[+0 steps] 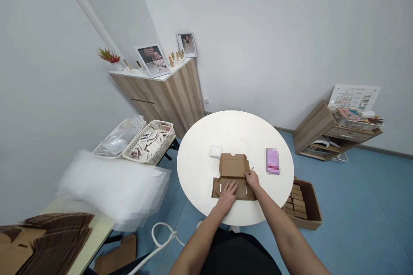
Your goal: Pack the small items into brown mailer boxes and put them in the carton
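Note:
A flat-laid brown cardboard mailer box [232, 177] lies partly folded on the round white table [235, 126], its lid flap standing up toward the far side. My left hand [227, 196] rests flat on the near panel, fingers spread and holding nothing. My right hand [252, 179] grips the box's right edge near the raised lid. A small white square packet [216, 151] sits just beyond the box on the left. To the right lies a pink package [272, 161], its surface blurred, out of reach of both hands' current spots.
Beside the table at right stands an open cardboard carton [311, 206] of small brown boxes. At left are a plastic tray [119, 137], a basket of paper packets [149, 142], clear plastic sheets [109, 184] and stacked flat cardboard [48, 240]. A white cable [163, 234] lies on the floor.

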`<action>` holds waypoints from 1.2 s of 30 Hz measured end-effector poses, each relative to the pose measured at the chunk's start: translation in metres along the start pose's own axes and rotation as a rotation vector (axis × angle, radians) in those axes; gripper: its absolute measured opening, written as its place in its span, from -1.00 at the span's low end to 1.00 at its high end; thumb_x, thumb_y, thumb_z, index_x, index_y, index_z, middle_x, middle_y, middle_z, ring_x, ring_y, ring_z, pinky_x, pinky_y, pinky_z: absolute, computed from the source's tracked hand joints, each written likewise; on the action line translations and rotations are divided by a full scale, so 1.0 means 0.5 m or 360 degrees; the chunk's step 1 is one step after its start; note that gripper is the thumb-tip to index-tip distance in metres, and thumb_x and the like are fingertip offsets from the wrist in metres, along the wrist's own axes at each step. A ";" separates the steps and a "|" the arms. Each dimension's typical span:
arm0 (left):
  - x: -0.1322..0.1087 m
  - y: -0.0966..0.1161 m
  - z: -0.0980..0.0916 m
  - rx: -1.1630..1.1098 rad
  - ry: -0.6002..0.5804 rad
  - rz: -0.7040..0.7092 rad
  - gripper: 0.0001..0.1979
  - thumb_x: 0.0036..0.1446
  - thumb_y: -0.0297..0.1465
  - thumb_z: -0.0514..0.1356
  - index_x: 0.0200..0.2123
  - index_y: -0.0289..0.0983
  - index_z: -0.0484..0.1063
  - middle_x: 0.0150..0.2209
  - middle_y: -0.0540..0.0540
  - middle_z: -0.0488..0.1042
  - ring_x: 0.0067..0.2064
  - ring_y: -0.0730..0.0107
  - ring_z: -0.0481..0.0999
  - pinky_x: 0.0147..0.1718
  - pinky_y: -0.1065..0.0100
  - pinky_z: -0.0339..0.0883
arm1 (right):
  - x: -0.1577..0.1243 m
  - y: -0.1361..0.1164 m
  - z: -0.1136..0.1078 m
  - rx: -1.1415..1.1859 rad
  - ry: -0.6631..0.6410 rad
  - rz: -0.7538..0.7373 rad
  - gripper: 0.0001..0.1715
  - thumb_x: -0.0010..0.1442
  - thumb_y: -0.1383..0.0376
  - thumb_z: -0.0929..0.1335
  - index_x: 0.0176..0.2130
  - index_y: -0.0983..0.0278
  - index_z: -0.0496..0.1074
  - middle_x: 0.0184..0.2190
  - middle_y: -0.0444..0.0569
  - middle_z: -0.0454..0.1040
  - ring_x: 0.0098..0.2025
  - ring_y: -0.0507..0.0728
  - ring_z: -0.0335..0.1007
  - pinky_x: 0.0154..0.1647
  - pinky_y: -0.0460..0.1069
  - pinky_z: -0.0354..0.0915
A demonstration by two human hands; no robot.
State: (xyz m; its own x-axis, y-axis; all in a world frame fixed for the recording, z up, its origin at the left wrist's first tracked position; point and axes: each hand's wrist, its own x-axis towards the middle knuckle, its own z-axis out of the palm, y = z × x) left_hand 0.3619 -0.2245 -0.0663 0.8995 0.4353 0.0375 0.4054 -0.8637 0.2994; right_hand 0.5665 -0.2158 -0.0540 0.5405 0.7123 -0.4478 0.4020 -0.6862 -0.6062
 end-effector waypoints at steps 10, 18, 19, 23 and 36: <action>0.049 -0.029 -0.042 0.0302 -0.0168 -0.0471 0.22 -0.21 -0.03 0.40 0.39 -0.26 -0.19 0.39 -0.36 -0.09 0.40 -0.20 -0.20 0.29 -0.27 -0.28 | -0.025 0.002 -0.016 -0.0143 -0.0075 -0.0084 -0.72 0.25 0.26 0.26 -0.15 0.29 0.49 -0.17 0.05 0.58 -0.18 0.14 0.51 -0.29 -0.09 0.26; 0.043 -0.035 -0.016 0.0254 -0.0209 -0.0526 0.15 -0.15 -0.05 0.36 0.39 -0.27 -0.16 0.38 -0.35 -0.03 0.39 -0.14 -0.09 0.30 -0.18 -0.22 | -0.052 0.000 -0.026 -0.0403 0.0134 -0.0288 -0.66 0.29 0.22 0.21 -0.10 0.32 0.47 -0.07 0.16 0.49 0.02 0.24 0.34 -0.05 0.01 0.18; 0.044 -0.035 -0.016 0.0243 -0.0212 -0.0531 0.15 -0.15 -0.05 0.36 0.39 -0.27 -0.16 0.38 -0.35 -0.04 0.39 -0.14 -0.10 0.31 -0.17 -0.22 | -0.057 0.006 -0.030 -0.0451 0.0253 -0.0328 -0.62 0.30 0.19 0.20 -0.06 0.32 0.45 -0.03 0.18 0.46 0.06 0.26 0.30 0.00 0.04 0.16; 0.044 -0.038 -0.013 0.0209 -0.0184 -0.0539 0.15 -0.15 -0.05 0.37 0.38 -0.26 -0.17 0.38 -0.36 -0.04 0.39 -0.15 -0.08 0.29 -0.19 -0.19 | -0.076 0.047 -0.050 -0.0324 0.0379 -0.0079 -0.48 0.33 0.04 0.13 -0.03 0.33 0.41 -0.01 0.21 0.44 0.03 0.28 0.33 -0.04 0.05 0.20; 0.046 -0.040 -0.010 0.0145 -0.0182 -0.0569 0.21 -0.15 -0.06 0.39 0.39 -0.26 -0.26 0.39 -0.38 -0.08 0.40 -0.16 -0.16 0.30 -0.18 -0.24 | -0.134 0.130 -0.039 -0.0289 0.0482 -0.0433 -0.76 0.18 0.29 0.25 -0.14 0.28 0.38 -0.15 0.07 0.40 -0.08 0.22 0.28 -0.04 0.03 0.19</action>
State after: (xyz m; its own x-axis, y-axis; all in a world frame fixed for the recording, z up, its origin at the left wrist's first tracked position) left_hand 0.3738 -0.1959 -0.0669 0.7090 0.6864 -0.1618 0.7050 -0.6839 0.1880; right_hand 0.5707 -0.3110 -0.0507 0.5786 0.8135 -0.0589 0.6681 -0.5141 -0.5378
